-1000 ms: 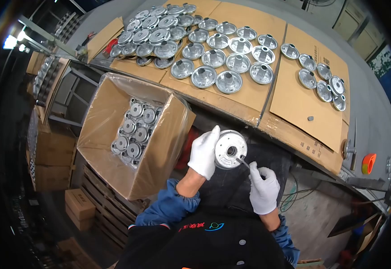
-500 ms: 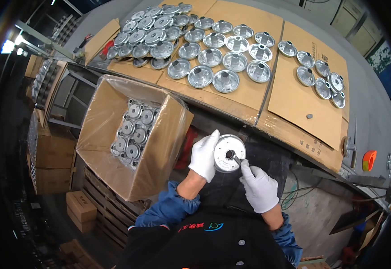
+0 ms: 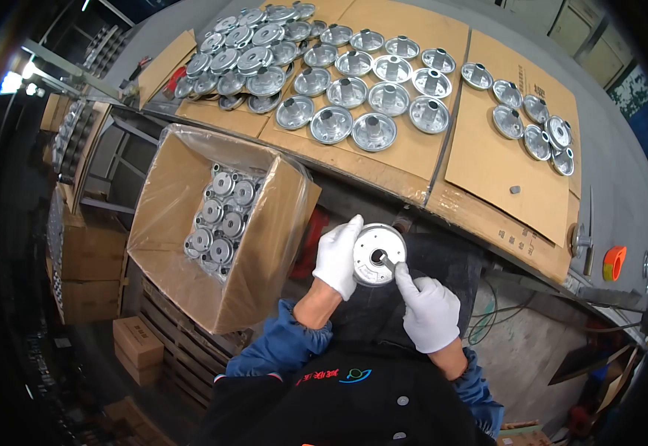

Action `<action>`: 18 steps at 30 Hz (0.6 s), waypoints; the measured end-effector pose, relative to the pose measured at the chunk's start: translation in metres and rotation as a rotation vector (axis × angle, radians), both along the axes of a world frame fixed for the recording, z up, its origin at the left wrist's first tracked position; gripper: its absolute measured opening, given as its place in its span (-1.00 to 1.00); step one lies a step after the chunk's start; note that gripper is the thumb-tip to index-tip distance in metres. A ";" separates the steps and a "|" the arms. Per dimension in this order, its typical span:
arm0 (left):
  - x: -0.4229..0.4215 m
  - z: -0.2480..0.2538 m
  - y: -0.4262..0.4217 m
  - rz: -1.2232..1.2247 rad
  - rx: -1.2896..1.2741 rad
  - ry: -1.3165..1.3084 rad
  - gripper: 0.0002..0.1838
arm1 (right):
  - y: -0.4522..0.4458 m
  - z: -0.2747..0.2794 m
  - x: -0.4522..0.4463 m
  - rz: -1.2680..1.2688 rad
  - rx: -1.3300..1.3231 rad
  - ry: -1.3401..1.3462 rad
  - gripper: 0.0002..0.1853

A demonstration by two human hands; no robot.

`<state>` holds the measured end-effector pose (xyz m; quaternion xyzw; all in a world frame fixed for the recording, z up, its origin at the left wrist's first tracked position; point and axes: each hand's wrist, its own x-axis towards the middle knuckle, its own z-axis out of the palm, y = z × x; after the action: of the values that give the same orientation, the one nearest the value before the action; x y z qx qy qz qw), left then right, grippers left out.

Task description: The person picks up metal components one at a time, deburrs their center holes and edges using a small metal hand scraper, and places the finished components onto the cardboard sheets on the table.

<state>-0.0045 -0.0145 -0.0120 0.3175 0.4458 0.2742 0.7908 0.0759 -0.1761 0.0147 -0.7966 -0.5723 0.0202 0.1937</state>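
Observation:
My left hand (image 3: pixel 336 258), in a white glove, grips the left edge of a round silver metal part (image 3: pixel 368 244) with a dark centre hole and small holes around it. Its flat face is turned up. In my gloved right hand (image 3: pixel 431 312) is a thin grey tool (image 3: pixel 388 262), pinched between thumb and fingers, its end at the face of the part beside the centre hole. I cannot make out whether the tip touches the metal.
An open carton (image 3: pixel 257 271) lined with clear plastic holds several metal parts on the left. Rows of similar parts (image 3: pixel 374 132) lie on the cardboard-covered table (image 3: pixel 420 167) ahead. An orange tape roll (image 3: pixel 614 263) sits at the right, with small cartons (image 3: pixel 138 343) at lower left.
My right hand has moved left and up towards the part since the first frame, bringing the tool closer to the centre hole. My left hand keeps its hold.

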 end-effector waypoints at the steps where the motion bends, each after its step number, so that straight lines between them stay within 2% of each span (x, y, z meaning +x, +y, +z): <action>1: 0.001 -0.001 0.000 -0.001 0.001 0.001 -0.77 | 0.000 0.002 -0.001 -0.002 -0.030 0.001 -0.38; 8: 0.006 -0.004 -0.006 -0.015 0.009 0.035 -0.76 | 0.008 0.004 0.004 -0.054 -0.053 -0.038 -0.38; 11: 0.004 -0.005 -0.001 0.003 0.016 0.035 -0.76 | 0.007 0.005 0.001 -0.017 -0.008 -0.051 -0.38; 18: 0.000 -0.005 0.003 0.006 0.028 0.028 -0.79 | 0.009 0.013 0.002 0.031 -0.097 -0.048 -0.37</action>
<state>-0.0045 -0.0110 -0.0169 0.3311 0.4539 0.2785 0.7790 0.0781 -0.1668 0.0281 -0.7964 -0.5873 0.0319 0.1409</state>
